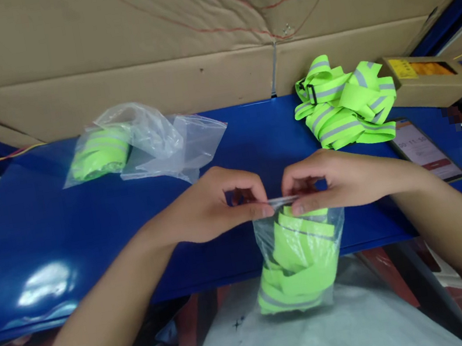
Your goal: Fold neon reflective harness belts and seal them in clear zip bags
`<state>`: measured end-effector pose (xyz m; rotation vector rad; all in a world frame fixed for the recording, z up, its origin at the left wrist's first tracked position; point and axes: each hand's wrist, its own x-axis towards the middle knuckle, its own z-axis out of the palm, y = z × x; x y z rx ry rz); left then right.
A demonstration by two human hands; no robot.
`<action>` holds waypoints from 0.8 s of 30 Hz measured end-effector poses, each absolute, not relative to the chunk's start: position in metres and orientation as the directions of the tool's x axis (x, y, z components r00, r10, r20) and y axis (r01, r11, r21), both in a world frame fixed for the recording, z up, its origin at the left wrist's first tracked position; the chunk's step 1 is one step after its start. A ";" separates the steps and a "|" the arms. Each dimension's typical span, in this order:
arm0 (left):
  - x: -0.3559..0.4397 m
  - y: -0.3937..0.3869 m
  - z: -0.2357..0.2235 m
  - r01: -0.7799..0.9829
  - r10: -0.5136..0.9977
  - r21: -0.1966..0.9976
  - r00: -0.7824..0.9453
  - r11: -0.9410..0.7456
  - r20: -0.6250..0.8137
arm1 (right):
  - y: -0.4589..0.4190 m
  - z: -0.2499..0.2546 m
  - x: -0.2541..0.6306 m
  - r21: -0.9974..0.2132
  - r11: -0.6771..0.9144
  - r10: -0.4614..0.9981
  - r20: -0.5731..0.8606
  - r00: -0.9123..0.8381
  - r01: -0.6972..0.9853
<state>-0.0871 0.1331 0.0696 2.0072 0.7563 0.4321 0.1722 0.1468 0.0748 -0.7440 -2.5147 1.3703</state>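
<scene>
A clear plastic bag [266, 250] hangs from both hands in front of my lap, at the table's near edge. Inside it lies a folded neon-yellow reflective strap [304, 267] with grey stripes. My left hand [229, 200] pinches the bag's top edge between thumb and fingers. Close beside it, my right hand [319, 182] pinches the same edge, a little to the right. The tips of the curled fingers behind the edge are partly hidden.
At the back left, a filled bag [99, 153] lies by loose clear bags [190, 141]. A pile of neon straps [343, 101] sits at the back right, next to a cardboard box [432, 80] and a phone [424, 149]. Cardboard [101, 35] walls the blue table's [90, 232] far side.
</scene>
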 end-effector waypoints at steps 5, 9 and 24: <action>-0.097 0.145 0.069 0.436 0.752 0.838 0.658 -0.329 -0.047 | 0.154 0.071 0.177 -0.820 0.464 0.584 0.001 -0.812 0.333; -0.104 0.152 0.067 0.486 0.697 0.819 0.700 -0.306 -0.155 | 0.155 0.068 0.173 -0.797 0.539 0.584 0.123 -0.802 0.271; -0.092 0.148 0.068 0.391 0.815 0.845 0.573 -0.364 0.085 | 0.165 0.058 0.185 -0.870 0.452 0.671 0.186 -0.718 0.197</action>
